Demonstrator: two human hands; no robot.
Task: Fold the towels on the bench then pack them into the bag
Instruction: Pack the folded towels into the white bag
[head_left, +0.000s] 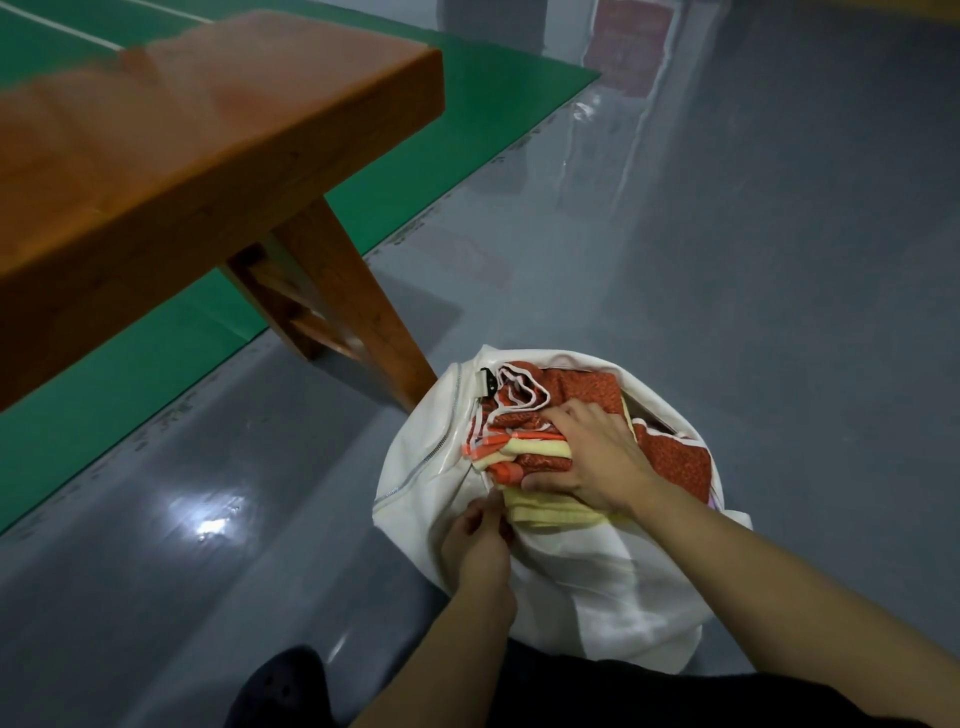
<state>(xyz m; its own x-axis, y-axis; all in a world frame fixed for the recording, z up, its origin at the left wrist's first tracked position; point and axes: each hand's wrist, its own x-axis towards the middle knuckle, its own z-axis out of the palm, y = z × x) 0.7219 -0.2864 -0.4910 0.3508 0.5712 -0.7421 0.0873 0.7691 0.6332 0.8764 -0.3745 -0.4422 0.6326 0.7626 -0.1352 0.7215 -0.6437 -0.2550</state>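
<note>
A white bag (431, 467) stands open on the grey floor beside the bench leg. Inside lie folded towels: orange patterned ones (675, 457) and a pale yellow one (545, 512) at the near edge. My right hand (592, 457) lies on top of the towel stack, fingers curled over the orange and yellow folds, thumb at the yellow towel. My left hand (480, 540) pinches the near rim of the bag by its zipper edge. The wooden bench (208, 156) stretches across the upper left, its top bare in view.
The bench leg (363, 312) stands just left of the bag. A green court mat (467, 104) lies under and behind the bench. Glossy grey floor spreads to the right and front. My dark shoe (280, 686) and trouser leg sit at the bottom edge.
</note>
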